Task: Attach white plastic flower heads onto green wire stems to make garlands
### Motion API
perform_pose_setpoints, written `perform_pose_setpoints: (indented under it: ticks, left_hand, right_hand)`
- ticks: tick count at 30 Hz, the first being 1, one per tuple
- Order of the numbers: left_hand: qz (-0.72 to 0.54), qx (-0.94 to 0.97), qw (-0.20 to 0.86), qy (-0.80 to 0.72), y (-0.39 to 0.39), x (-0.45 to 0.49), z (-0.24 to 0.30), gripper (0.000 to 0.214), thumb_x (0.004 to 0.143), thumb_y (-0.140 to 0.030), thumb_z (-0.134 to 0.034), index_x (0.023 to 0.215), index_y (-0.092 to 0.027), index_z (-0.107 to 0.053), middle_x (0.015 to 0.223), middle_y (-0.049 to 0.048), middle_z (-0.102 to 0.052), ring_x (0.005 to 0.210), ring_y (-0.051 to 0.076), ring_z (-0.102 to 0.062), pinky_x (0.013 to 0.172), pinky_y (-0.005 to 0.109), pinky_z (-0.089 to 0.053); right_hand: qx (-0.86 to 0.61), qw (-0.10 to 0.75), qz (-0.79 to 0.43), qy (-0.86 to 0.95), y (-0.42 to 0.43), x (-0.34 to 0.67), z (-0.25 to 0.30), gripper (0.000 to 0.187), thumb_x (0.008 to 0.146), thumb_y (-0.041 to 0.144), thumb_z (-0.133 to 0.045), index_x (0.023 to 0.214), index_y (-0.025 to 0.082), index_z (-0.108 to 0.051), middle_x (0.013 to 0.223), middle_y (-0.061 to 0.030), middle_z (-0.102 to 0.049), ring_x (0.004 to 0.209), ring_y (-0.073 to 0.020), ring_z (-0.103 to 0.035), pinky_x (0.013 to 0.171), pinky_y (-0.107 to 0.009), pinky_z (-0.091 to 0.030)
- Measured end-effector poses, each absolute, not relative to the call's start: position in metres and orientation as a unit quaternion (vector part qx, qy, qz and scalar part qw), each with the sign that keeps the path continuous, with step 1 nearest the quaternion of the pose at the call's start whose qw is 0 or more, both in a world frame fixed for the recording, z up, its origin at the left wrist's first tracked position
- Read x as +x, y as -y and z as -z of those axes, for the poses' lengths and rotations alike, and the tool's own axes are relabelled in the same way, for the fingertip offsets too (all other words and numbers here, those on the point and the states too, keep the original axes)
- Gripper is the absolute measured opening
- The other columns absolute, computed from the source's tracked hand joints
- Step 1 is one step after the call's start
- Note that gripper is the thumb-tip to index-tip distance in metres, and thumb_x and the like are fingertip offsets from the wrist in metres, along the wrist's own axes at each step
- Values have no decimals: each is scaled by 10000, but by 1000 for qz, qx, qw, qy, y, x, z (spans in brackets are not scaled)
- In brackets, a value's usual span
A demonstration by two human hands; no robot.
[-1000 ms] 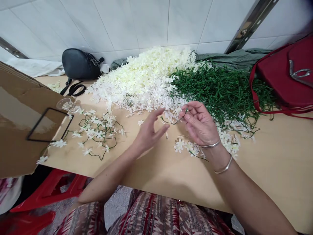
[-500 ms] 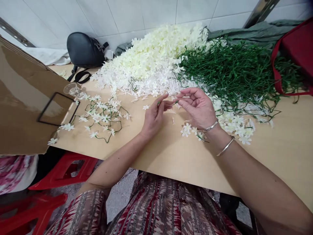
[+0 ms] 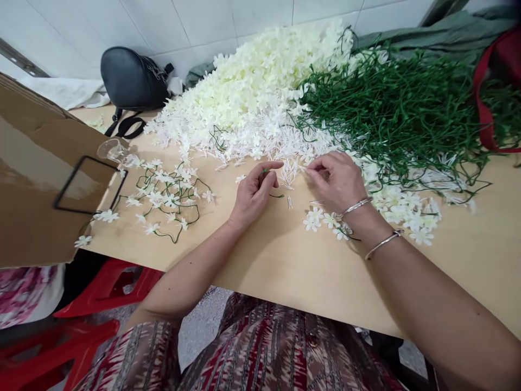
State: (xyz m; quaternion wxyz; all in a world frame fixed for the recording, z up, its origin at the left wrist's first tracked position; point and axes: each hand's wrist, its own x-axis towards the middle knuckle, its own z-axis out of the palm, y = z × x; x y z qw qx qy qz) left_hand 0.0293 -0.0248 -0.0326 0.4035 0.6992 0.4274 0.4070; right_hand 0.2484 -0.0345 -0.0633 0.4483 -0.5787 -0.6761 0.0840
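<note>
The left hand (image 3: 253, 193) pinches a thin, light, springy stem (image 3: 273, 194), best held near its tip; the right hand (image 3: 338, 179), fingers curled, reaches into loose flowers (image 3: 285, 146) just beyond.

bare table (image 3: 309, 271) near, flower heap (image 3: 260, 92) behind

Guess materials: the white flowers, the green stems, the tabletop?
White flowers: likely fabric or thin plastic, matte; identical petals heaped dry, so artificial. Green stems: likely moulded plastic, slightly glossy, uniform thin wiry strands; the left hand pinches one. Tabletop: pale wood-look board, smooth satin surface; could be laminate or plywood, grain too faint to tell.
</note>
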Motion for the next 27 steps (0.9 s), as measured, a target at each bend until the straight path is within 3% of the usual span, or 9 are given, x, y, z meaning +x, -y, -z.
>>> perform_pose_setpoints:
  ticks: [5, 11, 15, 18, 22, 25, 27]
  left_hand:
    - [-369, 726, 418, -403, 31, 30, 26, 354, 1001, -528, -622, 1088, -217, -768, 650, -14, -610, 574, 120, -525, 552, 257, -421]
    - [-308, 788, 420, -330, 36, 29, 20, 411, 925, -572, -720, 980, -171, -790, 820, 65, -736, 642, 119, -608, 566, 241, -463]
    - [-315, 775, 441, -325, 37, 22, 19, 601, 922, -737, -626, 1085, -175, -761, 793, 45, -747, 519, 94, -573, 505, 238, -445]
    - [-342, 802, 380, -309, 37, 18, 17, 702, 960, -810, -471, 1088, -181, -757, 817, 55, -774, 550, 119, -642, 573, 275, -498]
    - [-378, 818, 184, -392, 29, 22, 13, 431, 1083, -543, -473, 1037, -212, -745, 910, 43, -786, 633, 121, -641, 721, 301, -537]
    - [-328, 859, 74, -387, 9, 38, 13, 212, 1060, -334, -566, 1152, -219, -718, 1127, 71, -759, 900, 174, -699, 843, 319, -551]
    - [-257, 900, 25, -351, -11, 53, 12, 248, 1055, -236, -542, 1252, -226, -692, 1219, 92, -719, 1102, 232, -675, 954, 371, -534]
  right_hand:
    - [-579, 530, -96, 613, 41, 246, 49, 109, 914, 280, -649, 808, 261, -665, 833, -45, -721, 803, -252, -659, 821, -443, -553]
    - [-575, 587, -68, 565, 40, 249, 45, 63, 899, 278, -711, 841, 254, -708, 819, -21, -728, 739, -216, -652, 726, -392, -540]
    - [-587, 600, -86, 536, 37, 250, 46, 70, 922, 325, -708, 875, 273, -714, 797, -7, -718, 679, -194, -635, 662, -369, -524]
    - [-581, 602, -89, 541, 36, 249, 47, 70, 929, 315, -694, 893, 261, -718, 792, -11, -720, 671, -184, -645, 659, -356, -541]
    - [-580, 598, -83, 547, 35, 249, 49, 65, 925, 280, -678, 935, 248, -732, 841, -22, -751, 710, -184, -683, 698, -346, -575]
    - [-588, 599, -84, 537, 34, 251, 52, 83, 922, 294, -684, 968, 251, -738, 876, -25, -762, 755, -192, -702, 743, -355, -592]
    - [-588, 604, -86, 532, 33, 252, 52, 91, 916, 299, -688, 971, 250, -741, 882, -25, -765, 766, -194, -706, 754, -356, -595]
